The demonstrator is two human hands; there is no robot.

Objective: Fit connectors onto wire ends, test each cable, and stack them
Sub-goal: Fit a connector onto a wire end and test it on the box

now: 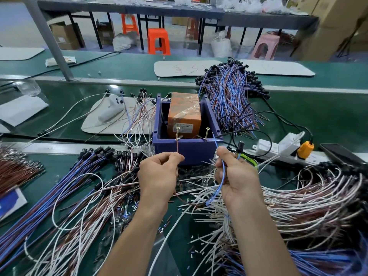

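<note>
My left hand (159, 173) pinches a brown wire (176, 146) whose tip touches the left brass screw (177, 131) on the blue box (191, 149). My right hand (235, 172) grips a blue wire (221, 176) that runs up to the right brass screw (207, 133). Both wires loop down between my wrists and meet below. A black connector (240, 147) with a lead hangs just right of my right hand. An orange taped block (184, 114) sits inside the box.
Piles of blue, brown and white cables lie left (59, 188), right (308, 198) and behind the box (229, 96). A white power strip (278, 146) with an orange plug lies right, a phone (338, 154) beside it. A white controller (111, 108) rests on a pad.
</note>
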